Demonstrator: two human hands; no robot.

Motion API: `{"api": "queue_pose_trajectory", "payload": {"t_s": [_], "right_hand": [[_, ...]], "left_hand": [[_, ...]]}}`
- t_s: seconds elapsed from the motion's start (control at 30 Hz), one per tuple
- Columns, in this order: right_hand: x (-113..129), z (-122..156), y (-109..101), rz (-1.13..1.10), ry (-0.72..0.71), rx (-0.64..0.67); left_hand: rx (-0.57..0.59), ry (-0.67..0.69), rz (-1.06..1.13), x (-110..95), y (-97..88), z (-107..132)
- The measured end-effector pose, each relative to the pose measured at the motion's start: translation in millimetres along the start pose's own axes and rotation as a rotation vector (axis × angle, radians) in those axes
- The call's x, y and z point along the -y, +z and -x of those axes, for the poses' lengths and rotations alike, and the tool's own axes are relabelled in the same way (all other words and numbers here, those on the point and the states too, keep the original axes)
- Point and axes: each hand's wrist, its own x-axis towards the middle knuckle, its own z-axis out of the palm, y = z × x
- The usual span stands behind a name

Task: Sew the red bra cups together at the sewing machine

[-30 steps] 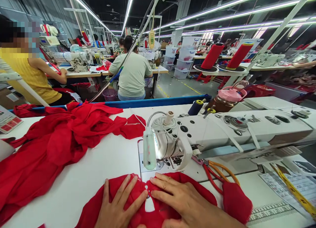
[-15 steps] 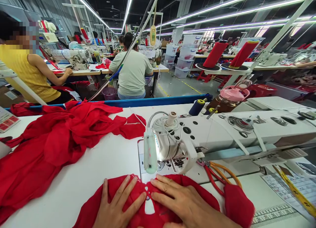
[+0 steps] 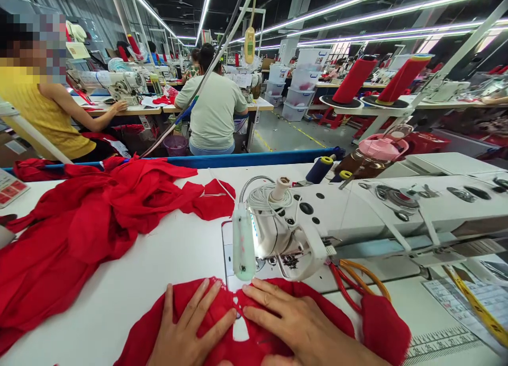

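Honestly, barely anything's changed in the last second: the view's drifted a touch and the co-worker in yellow (image 3: 59,117) has a hand closer to their machine, but the red piece (image 3: 257,340) hasn't budged. It's on the desk (image 3: 166,260), just in front of the sewing machine (image 3: 273,239). Left hand (image 3: 184,331) and right hand (image 3: 299,323) are both still flat on it, fingers spread, so the grip's wide open, pressing rather than clutching, either side of a white gap. To me that reads as keeping the cloth smooth and steady.
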Motion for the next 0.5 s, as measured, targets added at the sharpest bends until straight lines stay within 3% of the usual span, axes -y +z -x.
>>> {"api": "queue_pose_trajectory", "payload": {"t_s": [0.27, 0.5], "right_hand": [[-9.7, 1.7, 4.1, -0.076, -0.036, 0.006], [-11.6, 2.3, 5.4, -0.085, -0.039, -0.011]], "left_hand": [[0.083, -0.089, 0.113, -5.0, -20.7, -4.8], [0.075, -0.113, 0.154, -5.4, -23.0, -6.9]]}}
